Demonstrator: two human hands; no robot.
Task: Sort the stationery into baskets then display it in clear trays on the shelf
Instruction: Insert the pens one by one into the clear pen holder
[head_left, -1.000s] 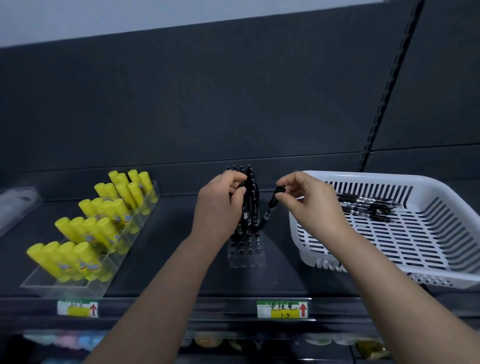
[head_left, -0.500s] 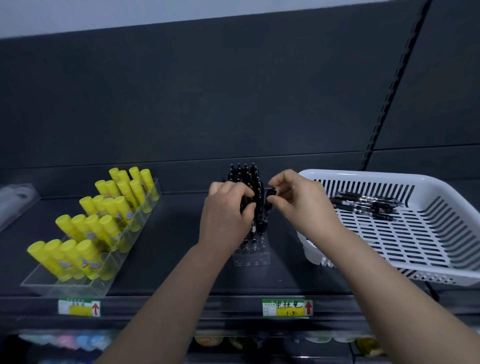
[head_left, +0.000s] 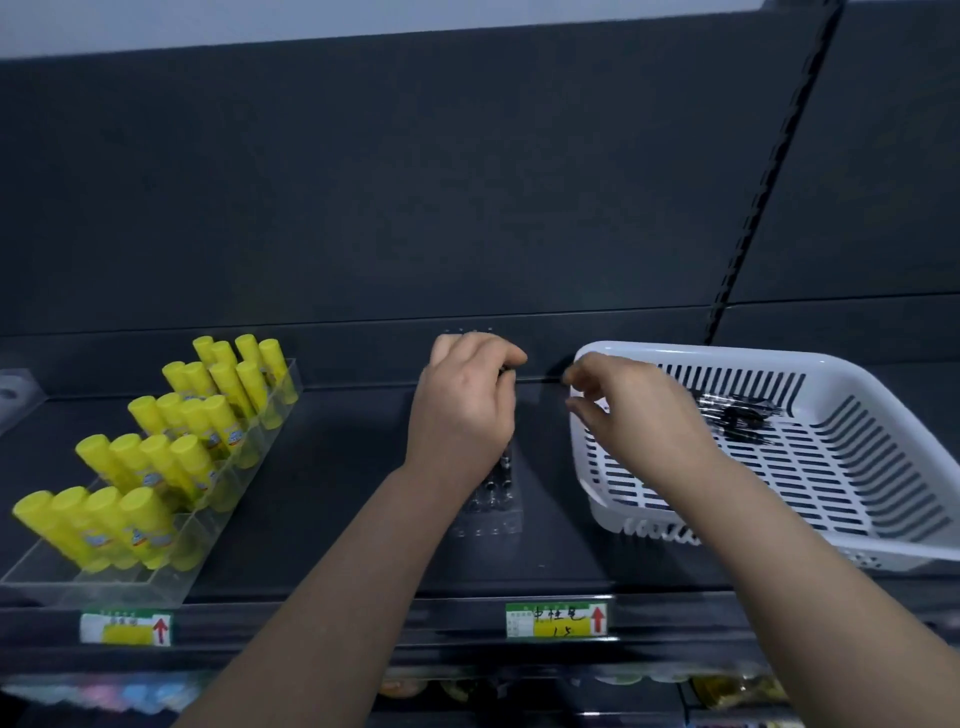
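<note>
Pens (head_left: 503, 470) stand upright on the dark shelf (head_left: 332, 467).

A dark grey back panel (head_left: 363, 182) is seen rising behind a shop shelf (head_left: 332, 467), crossed by a horizontal seam and divided at the right by a slotted upright (head_left: 769, 171). A pale strip of wall (head_left: 311, 21) is shown above the panel's top edge. Two price labels (head_left: 556, 619) with red arrows are fixed to the shelf's front rail, one at the centre, one at the left. Blurred, coloured goods (head_left: 104, 693) are glimpsed on a lower level. The scene is dimly, evenly lit.
</note>
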